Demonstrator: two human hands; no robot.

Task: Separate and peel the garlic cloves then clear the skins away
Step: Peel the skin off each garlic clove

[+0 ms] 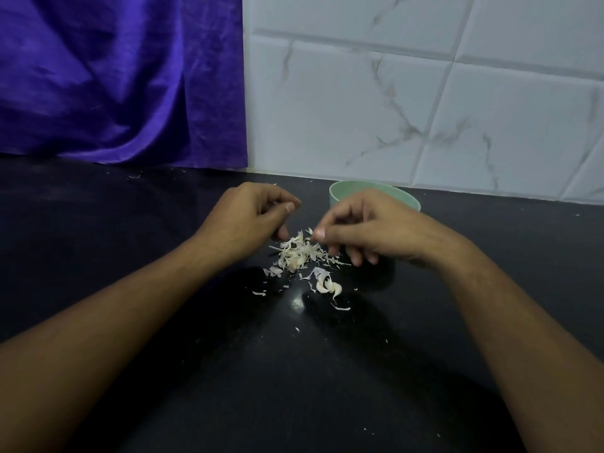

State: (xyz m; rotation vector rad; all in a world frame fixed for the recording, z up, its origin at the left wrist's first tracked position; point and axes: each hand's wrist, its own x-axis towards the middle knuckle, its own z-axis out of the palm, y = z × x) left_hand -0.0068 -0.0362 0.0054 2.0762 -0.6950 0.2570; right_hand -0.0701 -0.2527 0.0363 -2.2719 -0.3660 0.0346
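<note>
My left hand (pixel 248 217) hovers just left of a pile of garlic skins (pixel 295 253) on the black counter. Its fingers and thumb are curled round a small pale garlic clove (pixel 276 203) that is mostly hidden. My right hand (pixel 366 230) is to the right of the pile, and its thumb and forefinger pinch a scrap of skin (pixel 309 230) at the pile's upper edge. Two garlic cloves (pixel 328 286) lie together just in front of the pile, with loose flakes around them.
A pale green bowl (pixel 343 190) stands behind my right hand, near the white tiled wall (pixel 425 93). A purple cloth (pixel 114 86) hangs at the back left. Small skin flakes (pixel 260 292) are scattered over the black counter (pixel 294 387).
</note>
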